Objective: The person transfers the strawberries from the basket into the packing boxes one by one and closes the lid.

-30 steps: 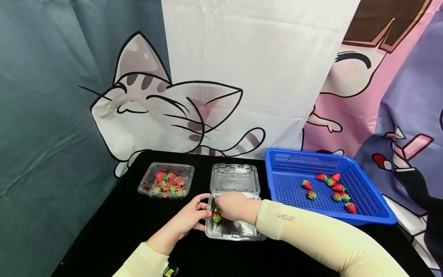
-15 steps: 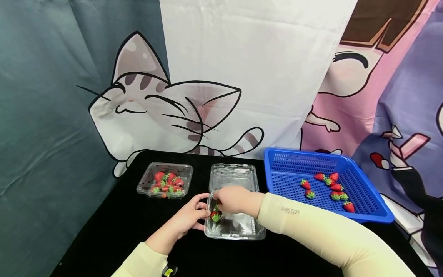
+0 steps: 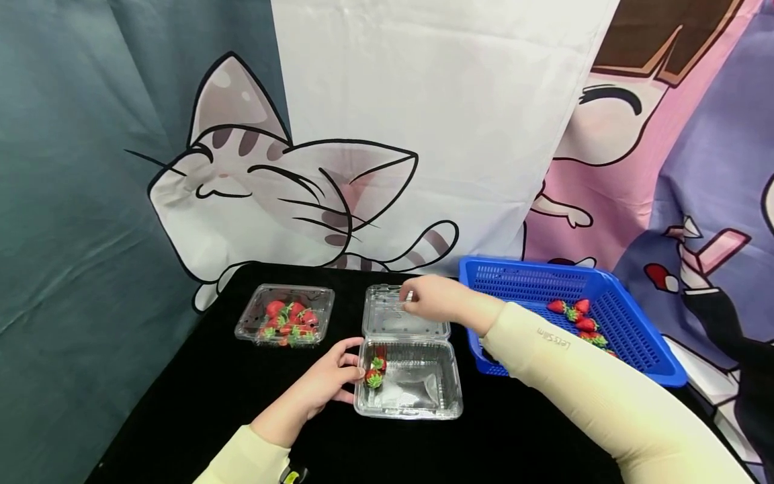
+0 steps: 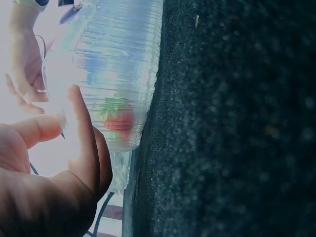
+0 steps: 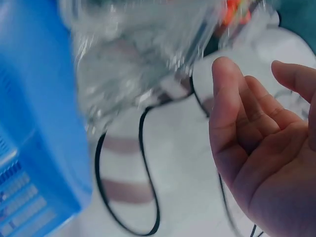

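A clear plastic clamshell box [image 3: 417, 411] stands with its lid [image 3: 387, 316] folded back. Two strawberries [image 3: 374, 380] lie against its left wall, and one strawberry [image 4: 117, 120] shows through the wall in the left wrist view. My left hand [image 3: 323, 383] touches the box's left side, its thumb at the rim and its other fingers rather straight along the outside. My right hand [image 3: 438, 298] is in the air over the lid. In the right wrist view, the right palm [image 5: 276, 163] holds nothing, with fingers loosely bent and the thumb apart.
A blue perforated basket [image 3: 656, 336] holds several strawberries [image 3: 585, 325] on the right, partly hidden by the right sleeve. On the left stands another clear box [image 3: 244, 329] with several strawberries [image 3: 293, 319]. Black cloth [image 3: 242, 383] covers the table; a printed curtain [image 3: 363, 81] hangs behind.
My right hand has come up out of the box and moved away over the lid, uncovering the two strawberries inside. The left hand keeps its place at the box's side.
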Available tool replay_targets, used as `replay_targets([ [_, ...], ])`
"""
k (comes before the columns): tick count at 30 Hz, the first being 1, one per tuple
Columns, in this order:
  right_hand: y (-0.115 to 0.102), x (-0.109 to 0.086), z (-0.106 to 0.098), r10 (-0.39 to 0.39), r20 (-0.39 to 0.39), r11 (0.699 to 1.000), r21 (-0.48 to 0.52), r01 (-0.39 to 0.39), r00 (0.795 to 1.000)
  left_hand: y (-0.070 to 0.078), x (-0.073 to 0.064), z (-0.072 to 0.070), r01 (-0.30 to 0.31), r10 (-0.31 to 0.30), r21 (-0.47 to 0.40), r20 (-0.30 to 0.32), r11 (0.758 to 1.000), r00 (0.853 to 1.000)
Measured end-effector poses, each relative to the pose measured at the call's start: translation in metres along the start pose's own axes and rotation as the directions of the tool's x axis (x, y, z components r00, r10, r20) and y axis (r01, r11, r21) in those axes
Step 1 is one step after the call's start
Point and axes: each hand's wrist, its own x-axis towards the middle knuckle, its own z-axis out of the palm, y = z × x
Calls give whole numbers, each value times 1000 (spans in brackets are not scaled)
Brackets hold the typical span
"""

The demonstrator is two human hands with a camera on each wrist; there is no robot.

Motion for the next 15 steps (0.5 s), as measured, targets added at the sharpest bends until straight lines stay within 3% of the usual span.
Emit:
replay_targets([
  [5, 38, -8, -22, 62, -66, 998, 37, -60, 996, 1, 0, 0, 3, -3, 6, 4, 1000, 1000],
  [10, 88, -15, -29, 107, -119, 993, -28, -111, 987, 1, 1, -2, 7, -7, 16, -8, 1000, 1000],
  [15, 139, -28, -24, 181, -47, 978, -94, -185, 982, 1, 1, -4, 10, -10, 12, -7, 1000, 1000],
])
